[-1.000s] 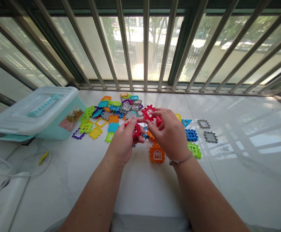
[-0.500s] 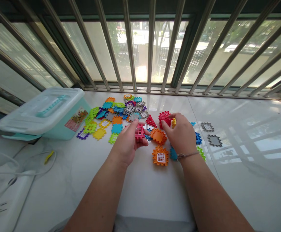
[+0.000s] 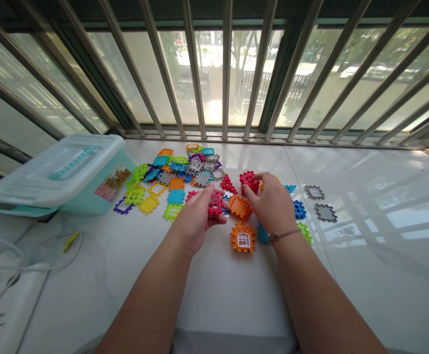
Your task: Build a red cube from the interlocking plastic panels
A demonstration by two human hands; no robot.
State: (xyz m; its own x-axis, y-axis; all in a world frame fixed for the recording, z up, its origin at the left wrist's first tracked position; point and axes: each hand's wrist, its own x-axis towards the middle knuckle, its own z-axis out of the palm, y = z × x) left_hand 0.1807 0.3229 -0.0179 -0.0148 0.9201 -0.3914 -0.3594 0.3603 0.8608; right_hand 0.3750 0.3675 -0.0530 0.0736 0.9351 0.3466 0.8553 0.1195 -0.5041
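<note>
A white marble-look counter (image 3: 351,295) runs beneath both forearms, with steel window bars (image 3: 226,73) beyond the hands. Well left of the left hand sits a teal plastic storage box (image 3: 107,187) with a white lid, and a white cable (image 3: 22,260) lies on the counter nearer the person. Ahead and to the left of the left hand spreads a loose heap of flat plastic building tiles (image 3: 175,179) with notched, interlocking edges, in green, yellow, blue, orange, purple and gray; many have window cutouts.

The left hand (image 3: 194,216) is closed, gripping a red three-dimensional tile assembly (image 3: 215,204) with a white-barred window, held upright against the fingers. The right hand (image 3: 271,206) is curled, its fingertips (image 3: 247,192) pinching a smaller red tile cluster (image 3: 249,181) ahead of the knuckles.

Between the hands lies an orange tile (image 3: 240,207), touching a red triangular tile (image 3: 228,184) just ahead of it. Just below the right hand sits an orange house-shaped tile (image 3: 243,238) with an arched window. Right of that hand lie a blue tile (image 3: 299,210) and two gray tiles (image 3: 320,201).
</note>
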